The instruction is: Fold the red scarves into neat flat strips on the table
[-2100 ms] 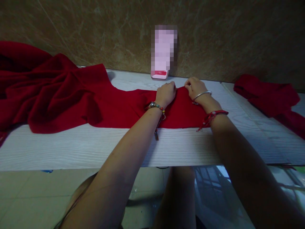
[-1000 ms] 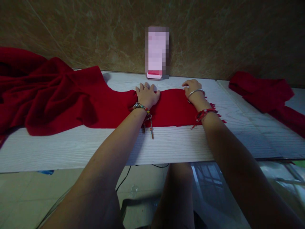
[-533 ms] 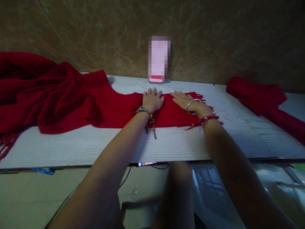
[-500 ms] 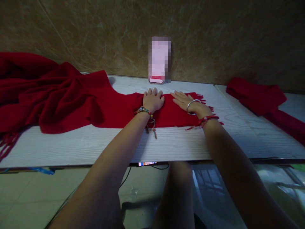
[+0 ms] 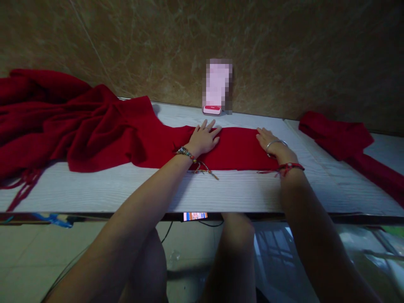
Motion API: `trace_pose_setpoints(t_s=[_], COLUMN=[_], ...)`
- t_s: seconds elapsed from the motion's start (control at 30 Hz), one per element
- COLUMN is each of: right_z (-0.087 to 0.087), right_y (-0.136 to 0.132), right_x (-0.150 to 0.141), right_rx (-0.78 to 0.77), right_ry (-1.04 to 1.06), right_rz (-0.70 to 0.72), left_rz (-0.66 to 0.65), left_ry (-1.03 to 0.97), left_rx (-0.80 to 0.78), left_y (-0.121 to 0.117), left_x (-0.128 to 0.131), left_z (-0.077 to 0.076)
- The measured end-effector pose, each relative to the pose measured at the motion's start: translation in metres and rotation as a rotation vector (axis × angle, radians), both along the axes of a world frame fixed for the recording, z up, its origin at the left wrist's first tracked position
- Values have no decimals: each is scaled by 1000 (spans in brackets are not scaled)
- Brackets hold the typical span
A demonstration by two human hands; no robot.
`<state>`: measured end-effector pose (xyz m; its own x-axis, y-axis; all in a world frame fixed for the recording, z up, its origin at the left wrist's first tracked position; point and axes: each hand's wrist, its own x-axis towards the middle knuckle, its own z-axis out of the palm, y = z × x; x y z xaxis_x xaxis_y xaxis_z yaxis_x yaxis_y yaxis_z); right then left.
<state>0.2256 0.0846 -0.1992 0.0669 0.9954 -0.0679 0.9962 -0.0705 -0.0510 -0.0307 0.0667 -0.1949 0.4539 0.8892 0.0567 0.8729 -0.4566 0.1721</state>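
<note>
A red fringed scarf (image 5: 238, 149) lies along the white wood-grain table (image 5: 240, 191). Its middle and right part is flat and narrow, while the left part is spread wide in loose folds, with fringe hanging toward the front edge. My left hand (image 5: 203, 138) rests palm down on the flat part, fingers spread. Near the right end of the scarf, my right hand (image 5: 268, 141) lies on the cloth with its fingers stretched out. The fringe at that end is hidden behind my right hand and wrist.
Against the brown marbled wall (image 5: 151, 50) leans a phone (image 5: 217, 84), its screen blurred out. A second piece of red cloth (image 5: 341, 134) lies at the table's right. Under the front edge are a small lit screen (image 5: 195, 216), cables and a blue plastic scrap (image 5: 57, 219).
My hands first pinched at the scarf's far edge, then opened and flattened onto it. My right hand has since slid right to the scarf's end. The view has shifted slightly.
</note>
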Motion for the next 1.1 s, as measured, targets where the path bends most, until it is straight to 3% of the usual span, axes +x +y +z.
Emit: trace_pose_setpoints(t_s=[0.07,0.17,0.27,0.33,0.53,0.67,0.77,0.83,0.93,1.03,1.1], right_z=[5,9,8,7,10,13,17,20,20,12,5], right_y=[-4,-8,-12,-15,-20,-22,-25,-26,-24,-21,-19], right_x=[-5,-25,-49,-60,-51,-34,-27,-29,-40,-55,-59], right_rx=[92,197,121,13,-79,-52,26,143,241,113,40], right_ry=[-37,-9,56,51,-12,-37,-54,-50,19,60,56], right_rz=[-9,134,307,337,219,34,-145,-162,76,322,356], left_rz=[-72,-107,-67,-46,-8,10,22,27,31,28,30], left_ry=[-32,-29,45,74,85,91,88,83,74,63,58], left_rx=[71,78,-26,-61,-94,-109,-115,-111,-104,-100,-99], left_y=[-1,-1,-1,-1,-2,-3,-4,-4,-4,-4,-4], left_x=[2,6,8,8,8,8,8,8,8,8,8], left_z=[0,0,0,0,3,5,5,5,4,3,3])
